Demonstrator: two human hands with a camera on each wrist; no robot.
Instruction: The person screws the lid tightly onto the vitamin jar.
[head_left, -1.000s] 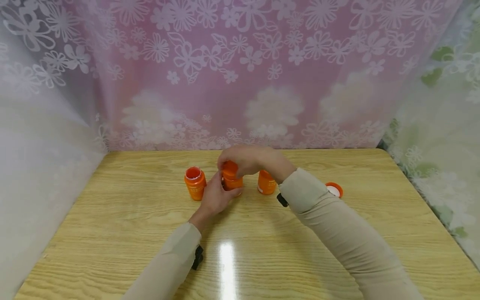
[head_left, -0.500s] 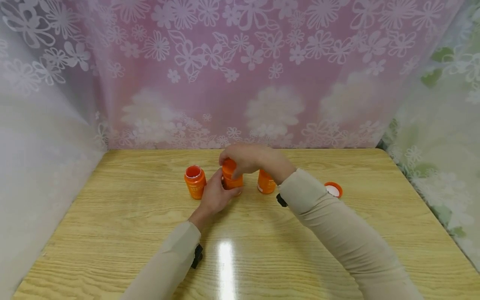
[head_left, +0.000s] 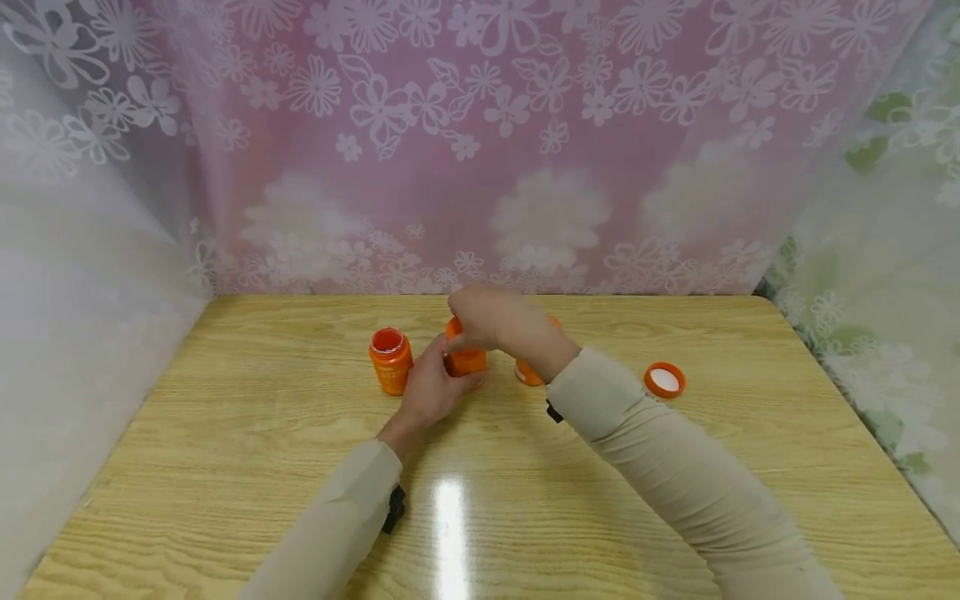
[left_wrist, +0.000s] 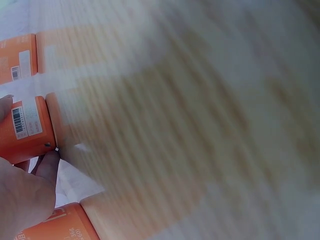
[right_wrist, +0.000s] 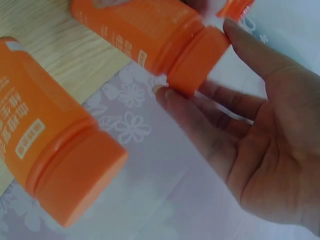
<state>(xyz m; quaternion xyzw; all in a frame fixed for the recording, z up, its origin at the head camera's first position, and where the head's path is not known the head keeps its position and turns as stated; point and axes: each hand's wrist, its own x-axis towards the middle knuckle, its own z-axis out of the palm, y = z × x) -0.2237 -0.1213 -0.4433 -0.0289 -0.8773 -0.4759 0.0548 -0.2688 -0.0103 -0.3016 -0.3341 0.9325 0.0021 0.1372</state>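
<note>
My left hand (head_left: 429,390) holds the middle orange bottle (head_left: 467,365) low on its body, standing on the table. In the left wrist view, thumb and fingers of that hand (left_wrist: 25,195) lie on either side of the same bottle (left_wrist: 25,131). Above it, my right hand (head_left: 501,321) reaches over and pinches the orange cap (right_wrist: 197,61), which sits on the bottle's neck. An uncapped orange bottle (head_left: 391,367) stands just left of my left hand. To the right is a third orange bottle (head_left: 527,372), partly hidden by my right hand; the right wrist view shows its cap (right_wrist: 82,175) on.
A loose orange cap (head_left: 664,380) lies on the right, its white inside facing up. The wooden table (head_left: 225,467) ends at a pink flowered curtain (head_left: 480,167) behind the bottles. Pale curtains hang at both sides.
My right hand has turned at the cap, and its wrist and forearm have shifted slightly left, uncovering more of the loose cap. The left hand has stayed on the bottle.
</note>
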